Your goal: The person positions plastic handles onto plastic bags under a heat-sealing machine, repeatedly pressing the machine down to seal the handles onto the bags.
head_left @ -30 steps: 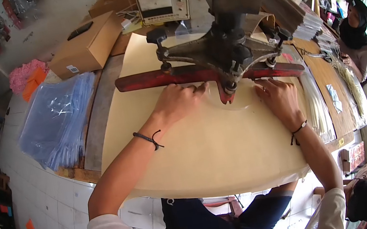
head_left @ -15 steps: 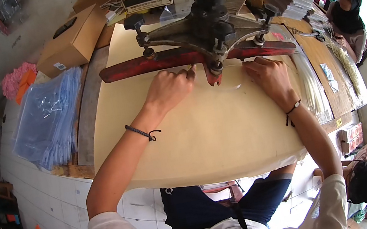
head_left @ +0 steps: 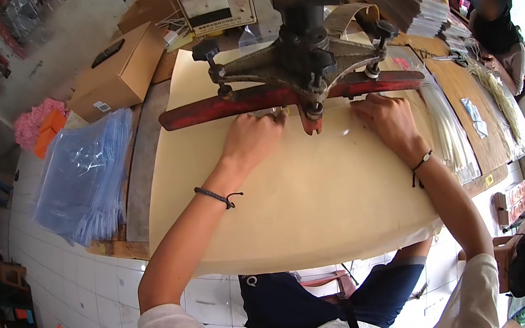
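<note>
While the left hand [head_left: 254, 138] rests with fingers curled at the near edge of the red bar [head_left: 224, 107], its grip cannot be read; something at the fingertips is too small to identify. The right hand [head_left: 386, 117], at three o'clock from the left, has bent fingers by the same edge; whether it pinches or only presses, cannot tell. What seems to be a clear film [head_left: 346, 131] lies between them, about four o'clock from the bar's forked prong [head_left: 313, 124], on the tan sheet [head_left: 312, 204]. Change noted: a second ago its curved edge showed; now only a small glint. Reading: film probably flatter or farther under the bar, though a shift of light would look similar. Spacing of hands about the same. Outward, on the worktop [head_left: 148, 166]: clear sleeves [head_left: 86, 177] stacked at nine o'clock, cardboard box [head_left: 117, 74] at ten, control box [head_left: 217, 3] at eleven, pale strips [head_left: 448, 131] just past three, scissors [head_left: 456, 59] between two and three, a seated person [head_left: 497, 42] beyond.
</note>
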